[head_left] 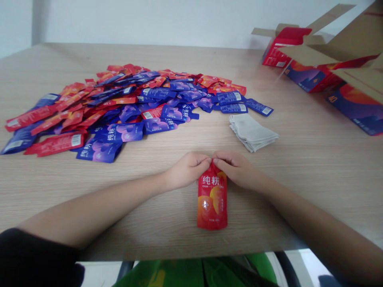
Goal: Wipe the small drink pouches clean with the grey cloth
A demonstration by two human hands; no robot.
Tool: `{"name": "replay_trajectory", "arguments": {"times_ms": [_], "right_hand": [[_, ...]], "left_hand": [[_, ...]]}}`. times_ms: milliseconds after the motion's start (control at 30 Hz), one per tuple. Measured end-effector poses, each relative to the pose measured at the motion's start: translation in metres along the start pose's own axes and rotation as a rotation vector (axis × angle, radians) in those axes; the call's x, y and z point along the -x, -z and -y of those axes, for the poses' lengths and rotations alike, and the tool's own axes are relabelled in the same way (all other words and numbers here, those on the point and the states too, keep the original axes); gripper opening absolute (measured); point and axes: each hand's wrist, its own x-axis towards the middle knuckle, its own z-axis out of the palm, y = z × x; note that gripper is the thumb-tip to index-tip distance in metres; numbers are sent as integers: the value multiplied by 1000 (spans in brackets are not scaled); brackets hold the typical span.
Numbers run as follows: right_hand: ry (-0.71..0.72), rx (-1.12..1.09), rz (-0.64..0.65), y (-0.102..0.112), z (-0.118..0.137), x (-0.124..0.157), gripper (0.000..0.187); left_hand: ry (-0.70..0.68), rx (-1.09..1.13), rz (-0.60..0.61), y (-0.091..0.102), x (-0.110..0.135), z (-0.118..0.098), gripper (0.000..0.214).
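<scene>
A red foil pouch (212, 203) with a printed fruit picture and Chinese lettering lies flat on the wooden table (299, 171), its lower end toward me. My left hand (187, 171) and my right hand (236, 169) meet at the pouch's top edge, and the fingers of both pinch it. Their fingertips hide the top corners. Up the table, a large spread of red and blue pouches (119, 107) lies in a loose heap, well apart from both hands.
A folded white cloth (251, 132) lies just beyond my right hand. At the far right stand opened cardboard cartons (314, 75) with red and blue printing, their flaps raised. A white wall (149, 20) rises behind the table. Green material shows below the table's near edge.
</scene>
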Motion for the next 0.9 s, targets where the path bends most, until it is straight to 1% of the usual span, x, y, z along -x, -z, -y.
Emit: {"name": "replay_trajectory", "arguments": {"times_ms": [100, 267, 400, 467, 567, 633, 767, 833, 900], "right_hand": [[-3, -42, 8, 1, -1, 0, 23], [-20, -8, -22, 1, -3, 0, 21], [-28, -55, -19, 2, -3, 0, 22], [-34, -86, -10, 4, -3, -1, 23], [-36, -57, -4, 4, -4, -1, 25], [-29, -23, -30, 4, -5, -2, 24], [-8, -7, -84, 3, -7, -2, 26], [-4, -23, -84, 4, -7, -2, 27], [-15, -53, -56, 4, -7, -1, 24]], "left_hand": [[-12, 45, -4, 1, 0, 2, 35], [-53, 103, 13, 2, -1, 6, 32], [-46, 110, -23, 1, 0, 7, 31], [-36, 148, -34, 1, -1, 7, 31], [-24, 228, -42, 2, -2, 10, 29], [-36, 274, -48, 3, -4, 11, 27], [-55, 318, 1, 4, -5, 12, 21], [-54, 295, 22, 4, -5, 12, 19], [-52, 266, 22, 4, -5, 12, 19]]}}
